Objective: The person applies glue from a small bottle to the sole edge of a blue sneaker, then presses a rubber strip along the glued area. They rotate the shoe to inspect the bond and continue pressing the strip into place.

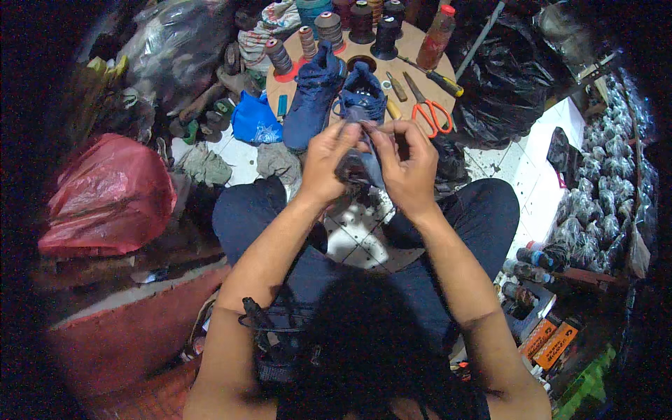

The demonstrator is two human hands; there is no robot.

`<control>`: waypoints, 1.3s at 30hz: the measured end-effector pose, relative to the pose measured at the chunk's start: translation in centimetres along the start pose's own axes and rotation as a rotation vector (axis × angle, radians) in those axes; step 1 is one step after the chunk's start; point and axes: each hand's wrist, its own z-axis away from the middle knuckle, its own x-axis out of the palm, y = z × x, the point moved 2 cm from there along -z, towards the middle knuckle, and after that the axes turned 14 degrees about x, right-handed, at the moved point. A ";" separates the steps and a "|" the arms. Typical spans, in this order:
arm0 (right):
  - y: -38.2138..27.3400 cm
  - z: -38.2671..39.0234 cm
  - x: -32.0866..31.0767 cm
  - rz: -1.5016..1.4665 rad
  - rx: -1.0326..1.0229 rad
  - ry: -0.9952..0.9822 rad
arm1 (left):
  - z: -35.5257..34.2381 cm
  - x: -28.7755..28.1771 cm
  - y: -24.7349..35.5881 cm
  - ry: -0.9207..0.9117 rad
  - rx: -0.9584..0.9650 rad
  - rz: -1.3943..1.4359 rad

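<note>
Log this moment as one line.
left hand: holding dark piece | right hand: pinching same piece | beyond: blue shoes, orange-handled scissors

A dark, partly glossy piece (364, 166), its kind unclear, hangs between the left hand (329, 157) and right hand (409, 164), greyish toward the right.

Close head-height fisheye, steeply downward over lap (241, 213), fingers (383, 148) and tabletop (410, 45).

The orange boxes (558, 345) bear dark printed lettering.
</note>
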 end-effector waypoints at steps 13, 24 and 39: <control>-1.0 -0.3 -1.1 0.013 0.093 0.003 | 1.1 1.0 0.1 -0.137 0.038 -0.039; -1.9 -0.2 -1.5 0.038 0.039 0.020 | 1.5 1.5 0.8 -0.139 0.000 0.117; -2.0 -0.3 -0.3 -0.063 0.046 0.024 | 1.1 0.4 1.5 -0.093 0.098 -0.067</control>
